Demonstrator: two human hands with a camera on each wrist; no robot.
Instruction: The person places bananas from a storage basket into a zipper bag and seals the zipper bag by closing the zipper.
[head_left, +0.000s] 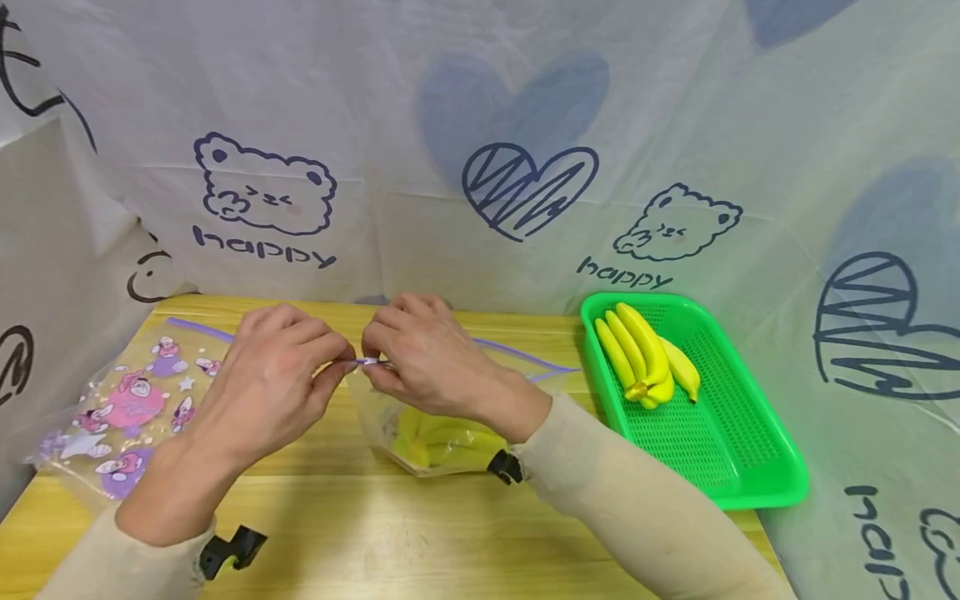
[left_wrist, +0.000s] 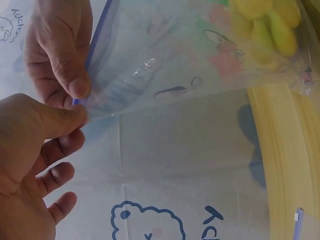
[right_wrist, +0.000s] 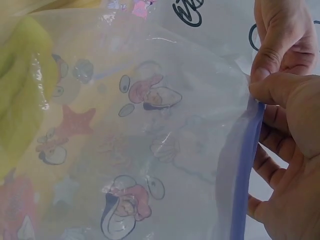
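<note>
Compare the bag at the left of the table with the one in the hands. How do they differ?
Contents: the left bag shows no bananas inside; the held bag contains bananas.
Support: the left bag lies on the table; the held bag is pinched at its purple edge by the left hand and right hand.
Shared: both are see-through, with cartoon prints and a purple strip.
</note>
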